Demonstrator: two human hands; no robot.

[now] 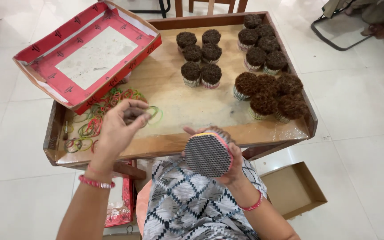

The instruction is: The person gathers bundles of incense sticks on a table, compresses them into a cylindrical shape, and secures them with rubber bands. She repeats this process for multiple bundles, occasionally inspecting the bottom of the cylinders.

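Right now the right hand (227,155) grips a hexagonal bundle of sticks (208,154), its grey honeycomb end turned up to the camera, coloured bands round its rim, held over the person's lap at the near edge of the desk (174,93). Left hand (121,126) hovers above the heap of rubber bands (92,126), fingers pinched narrow on something small; a band perhaps, too blurred to call. Up on the desk's far left corner, tilted over the edge, sits a shallow red cardboard lid (90,58) with a pale rectangular centre. Across the right half stand dark-topped finished bundles (250,66) in three clusters. Down on the floor to the right, an open brown cardboard box (292,189).
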